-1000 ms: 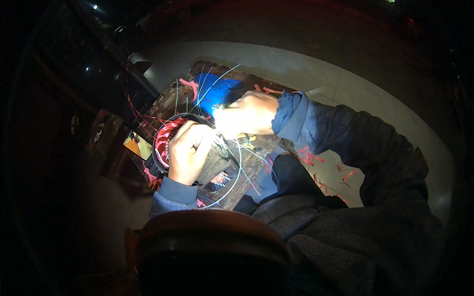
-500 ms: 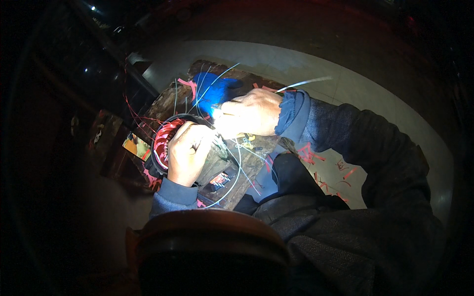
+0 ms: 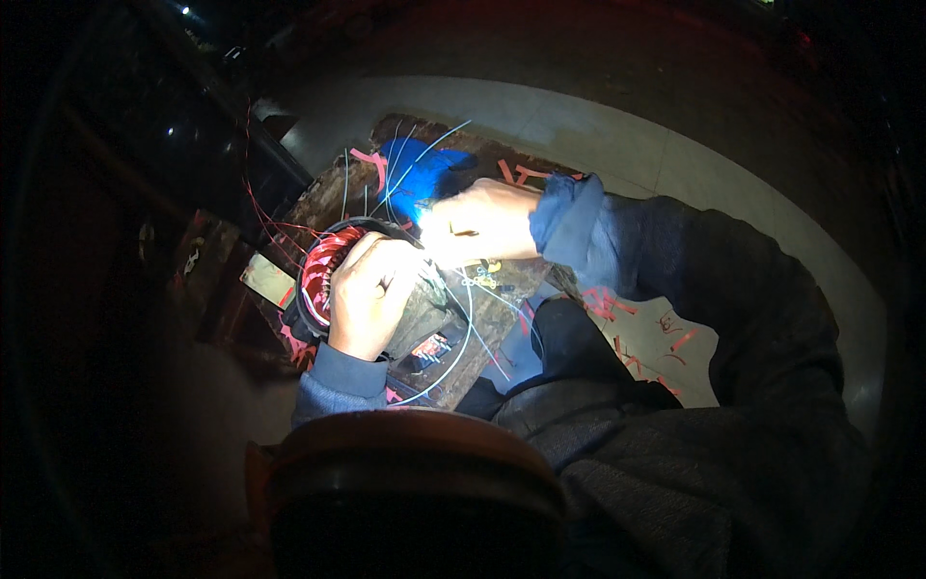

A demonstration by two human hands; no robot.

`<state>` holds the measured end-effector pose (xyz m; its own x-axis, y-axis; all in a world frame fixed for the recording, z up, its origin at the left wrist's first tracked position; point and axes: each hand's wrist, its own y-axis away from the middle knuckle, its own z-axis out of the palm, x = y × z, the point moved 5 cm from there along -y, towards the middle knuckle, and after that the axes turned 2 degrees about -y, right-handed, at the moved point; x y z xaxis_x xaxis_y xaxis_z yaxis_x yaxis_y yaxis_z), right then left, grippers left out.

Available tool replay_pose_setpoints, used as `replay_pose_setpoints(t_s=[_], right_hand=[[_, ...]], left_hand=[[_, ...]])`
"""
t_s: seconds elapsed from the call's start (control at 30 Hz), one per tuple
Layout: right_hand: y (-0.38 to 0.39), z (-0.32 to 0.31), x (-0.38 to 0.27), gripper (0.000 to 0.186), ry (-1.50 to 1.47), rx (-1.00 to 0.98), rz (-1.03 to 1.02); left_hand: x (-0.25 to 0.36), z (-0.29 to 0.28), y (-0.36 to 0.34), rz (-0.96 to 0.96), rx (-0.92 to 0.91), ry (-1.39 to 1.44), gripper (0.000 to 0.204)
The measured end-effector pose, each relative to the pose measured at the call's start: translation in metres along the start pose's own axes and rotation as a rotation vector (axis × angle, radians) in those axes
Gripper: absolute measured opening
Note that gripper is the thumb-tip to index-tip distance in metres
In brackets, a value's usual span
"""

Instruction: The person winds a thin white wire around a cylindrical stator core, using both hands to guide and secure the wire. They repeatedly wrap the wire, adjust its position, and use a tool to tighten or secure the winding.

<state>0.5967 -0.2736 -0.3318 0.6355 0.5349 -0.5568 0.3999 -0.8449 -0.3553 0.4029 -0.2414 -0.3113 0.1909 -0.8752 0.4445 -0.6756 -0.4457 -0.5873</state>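
A round motor stator (image 3: 323,275) with red copper windings lies on a worn wooden board (image 3: 482,318). My left hand (image 3: 371,294) rests over its right side and grips its rim. My right hand (image 3: 477,224) is brightly lit just above and to the right of the stator, its fingers pinched on thin pale wires (image 3: 463,318) that loop down across the board. What its fingertips grip is washed out by glare. A blue bundle (image 3: 420,174) lies just behind the right hand.
Red scraps of sleeving (image 3: 632,333) litter the pale floor and the board. Thin red wires (image 3: 265,207) trail off to the left into darkness. My dark-clothed knee (image 3: 598,367) is beside the board. A dark rounded object (image 3: 405,482) fills the lower foreground.
My right hand has shifted slightly, and the long pale wire that stuck out to the right half a second ago has gone from there. The left hand stays on the stator.
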Motion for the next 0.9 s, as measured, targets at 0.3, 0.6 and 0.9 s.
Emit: replay_pose_setpoints(t_s=[0.3, 0.6, 0.9], right_hand=[[0.014, -0.007, -0.014, 0.023, 0.348, 0.191, -0.411], [0.004, 0.011, 0.019, 0.028, -0.564, -0.282, 0.294], [0.020, -0.016, -0.014, 0.018, 0.377, 0.205, -0.292]], left_hand=[[-0.002, -0.001, 0.001, -0.026, 0.006, 0.013, 0.010], [-0.002, 0.001, 0.002, 0.022, 0.014, -0.003, 0.009], [-0.001, -0.003, 0.005, 0.002, 0.090, 0.002, 0.010]])
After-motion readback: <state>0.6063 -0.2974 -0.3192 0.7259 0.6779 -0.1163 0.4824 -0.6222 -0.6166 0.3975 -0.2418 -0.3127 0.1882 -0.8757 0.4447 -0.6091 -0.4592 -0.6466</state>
